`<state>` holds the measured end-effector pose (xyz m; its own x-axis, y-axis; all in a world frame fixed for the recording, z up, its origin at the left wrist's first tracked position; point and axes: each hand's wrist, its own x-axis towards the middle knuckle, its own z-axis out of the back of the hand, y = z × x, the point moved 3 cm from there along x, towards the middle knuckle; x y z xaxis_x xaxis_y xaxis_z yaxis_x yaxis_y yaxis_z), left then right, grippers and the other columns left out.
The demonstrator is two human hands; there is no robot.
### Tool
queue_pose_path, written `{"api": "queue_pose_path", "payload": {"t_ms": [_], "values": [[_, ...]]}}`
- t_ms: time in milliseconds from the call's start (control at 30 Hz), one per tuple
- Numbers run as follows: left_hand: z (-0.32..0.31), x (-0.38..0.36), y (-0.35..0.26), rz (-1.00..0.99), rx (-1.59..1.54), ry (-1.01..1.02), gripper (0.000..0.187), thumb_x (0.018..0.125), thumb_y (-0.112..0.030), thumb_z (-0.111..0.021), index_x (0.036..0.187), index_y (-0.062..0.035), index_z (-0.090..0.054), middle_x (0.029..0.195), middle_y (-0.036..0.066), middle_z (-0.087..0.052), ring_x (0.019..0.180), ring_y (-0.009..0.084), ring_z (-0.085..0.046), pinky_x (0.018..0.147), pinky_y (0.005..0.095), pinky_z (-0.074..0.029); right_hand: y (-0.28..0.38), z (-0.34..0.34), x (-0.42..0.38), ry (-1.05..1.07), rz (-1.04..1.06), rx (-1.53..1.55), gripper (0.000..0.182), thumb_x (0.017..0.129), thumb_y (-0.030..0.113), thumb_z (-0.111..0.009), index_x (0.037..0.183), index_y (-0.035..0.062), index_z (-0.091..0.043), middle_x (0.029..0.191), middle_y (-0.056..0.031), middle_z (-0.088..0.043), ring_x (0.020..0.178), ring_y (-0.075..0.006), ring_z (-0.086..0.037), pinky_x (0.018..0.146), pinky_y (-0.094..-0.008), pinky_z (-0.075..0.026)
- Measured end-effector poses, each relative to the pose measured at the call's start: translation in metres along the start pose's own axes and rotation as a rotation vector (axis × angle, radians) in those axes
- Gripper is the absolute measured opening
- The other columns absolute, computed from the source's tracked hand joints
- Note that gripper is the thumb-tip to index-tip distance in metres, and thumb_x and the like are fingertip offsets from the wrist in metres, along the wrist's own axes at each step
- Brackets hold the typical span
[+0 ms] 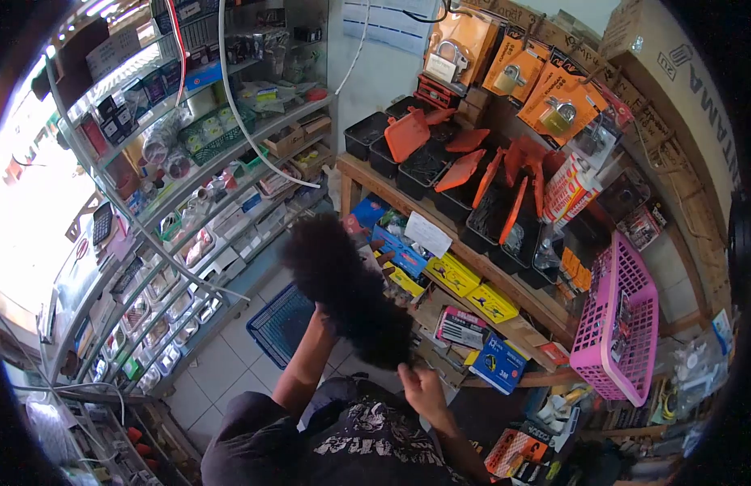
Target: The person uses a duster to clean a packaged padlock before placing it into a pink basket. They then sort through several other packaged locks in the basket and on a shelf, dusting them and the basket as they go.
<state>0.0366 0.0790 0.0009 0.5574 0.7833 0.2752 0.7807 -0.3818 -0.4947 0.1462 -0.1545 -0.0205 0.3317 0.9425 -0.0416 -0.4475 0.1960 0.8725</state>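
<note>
Holding the big black fluffy duster point(347, 296), your left hand point(320, 317) grips near its middle. Your right hand point(422, 387) touches its low end, fingers loose. It slants up-left, in front of the wooden shelf point(473, 261).

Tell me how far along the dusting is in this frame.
Done: no shelf looks visibly wiped, so nothing can be confirmed. In hand: the left hand grips the black duster, and the right hand touches its lower tuft, clear of the shelves. Left, probably: the orange-lidded bins and yellow boxes beside it.
</note>
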Motion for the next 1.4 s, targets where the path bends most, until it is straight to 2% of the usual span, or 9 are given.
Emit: {"api": "queue_pose_path", "payload": {"t_ms": [133, 267, 333, 600, 733, 800, 1133, 1200, 1400], "values": [[-0.030, -0.006, -0.020, 0.046, 0.011, -0.109, 0.061, 0.097, -0.045, -0.045, 0.143, -0.0073, -0.034, 0.137, 0.018, -0.046, 0.126, 0.0348, -0.047, 0.105, 0.0493, -0.040, 0.013, -0.005, 0.000, 0.011, 0.076, 0.099, 0.049, 0.097, 0.038, -0.053, 0.064, 0.0022, -0.046, 0.051, -0.0066, -0.036, 0.047, -0.0155, -0.037, 0.048, -0.0361, -0.029], [-0.021, -0.014, -0.005, 0.205, -0.839, 0.533, 0.060, 0.094, -0.054, -0.044, 0.133, -0.0081, -0.049, 0.133, 0.016, -0.052, 0.124, 0.0240, -0.050, 0.105, 0.0424, -0.040, -0.009, 0.002, 0.011, -0.048, -0.058, 0.104, 0.041, 0.096, 0.030, -0.059, 0.070, -0.0031, -0.057, 0.057, -0.0028, -0.053, 0.054, -0.0086, -0.047, 0.050, -0.0303, -0.036], [-0.033, -0.027, 0.013, 0.212, -0.350, -0.237, 0.062, 0.091, -0.054, -0.049, 0.131, -0.0071, -0.050, 0.125, 0.014, -0.057, 0.112, 0.0274, -0.056, 0.099, 0.0439, -0.043, -0.004, 0.004, 0.020, -0.009, -0.026, 0.082, 0.042, 0.096, 0.031, -0.057, 0.070, -0.0030, -0.057, 0.055, -0.0024, -0.050, 0.053, -0.0084, -0.046, 0.049, -0.0297, -0.035], [-0.023, -0.015, -0.007, 0.038, -0.196, -0.236, 0.055, 0.094, -0.044, -0.046, 0.135, -0.0075, -0.046, 0.131, 0.011, -0.054, 0.118, 0.0273, -0.053, 0.105, 0.0451, -0.040, 0.001, 0.031, 0.015, 0.067, 0.014, -0.011, 0.042, 0.095, 0.029, -0.057, 0.066, -0.0006, -0.053, 0.053, -0.0040, -0.045, 0.051, -0.0097, -0.040, 0.048, -0.0313, -0.032], [-0.019, -0.024, -0.027, -0.154, 0.930, 0.088, 0.046, 0.098, -0.035, -0.044, 0.136, -0.0086, -0.047, 0.135, 0.010, -0.053, 0.121, 0.0204, -0.052, 0.105, 0.0383, -0.041, -0.016, 0.062, 0.015, 0.054, 0.059, 0.005, 0.052, 0.096, 0.043, -0.053, 0.068, 0.0005, -0.054, 0.050, -0.0036, -0.038, 0.047, -0.0127, -0.035, 0.046, -0.0353, -0.030], [-0.019, -0.043, 0.005, 0.555, -0.216, -0.288, 0.044, 0.098, -0.036, -0.044, 0.131, -0.0076, -0.053, 0.128, 0.009, -0.058, 0.115, 0.0200, -0.057, 0.101, 0.0379, -0.045, -0.011, 0.069, 0.030, 0.082, 0.073, -0.064, 0.054, 0.096, 0.044, -0.054, 0.065, 0.0002, -0.052, 0.051, -0.0039, -0.040, 0.048, -0.0129, -0.036, 0.046, -0.0352, -0.030], [-0.005, -0.048, 0.008, 0.637, -0.392, -0.204, 0.056, 0.095, -0.057, -0.038, 0.111, -0.0075, -0.060, 0.101, 0.015, -0.061, 0.095, 0.0265, -0.060, 0.082, 0.0615, -0.049, 0.010, 0.110, 0.040, 0.134, -0.009, -0.236, 0.052, 0.096, 0.042, -0.053, 0.069, -0.0017, -0.062, 0.049, -0.0083, -0.048, 0.046, -0.0135, -0.042, 0.048, -0.0374, -0.032], [-0.028, -0.053, 0.003, 0.633, 0.165, -0.628, 0.057, 0.095, -0.059, -0.038, 0.108, -0.0075, -0.060, 0.100, 0.014, -0.062, 0.089, 0.0270, -0.062, 0.082, 0.0647, -0.048, 0.009, 0.106, 0.041, 0.121, -0.021, -0.215, 0.055, 0.097, 0.044, -0.051, 0.066, -0.0010, -0.059, 0.050, -0.0072, -0.047, 0.046, -0.0134, -0.040, 0.047, -0.0365, -0.031], [-0.028, -0.038, 0.031, 0.613, -0.138, -0.320, 0.039, 0.097, -0.037, -0.049, 0.117, -0.0044, -0.056, 0.119, 0.011, -0.056, 0.109, 0.0246, -0.056, 0.093, 0.0365, -0.049, 0.008, 0.051, 0.042, 0.058, -0.014, -0.073, 0.046, 0.095, 0.037, -0.056, 0.069, -0.0004, -0.058, 0.056, -0.0122, -0.054, 0.053, -0.0183, -0.048, 0.052, -0.0369, -0.038]]}}
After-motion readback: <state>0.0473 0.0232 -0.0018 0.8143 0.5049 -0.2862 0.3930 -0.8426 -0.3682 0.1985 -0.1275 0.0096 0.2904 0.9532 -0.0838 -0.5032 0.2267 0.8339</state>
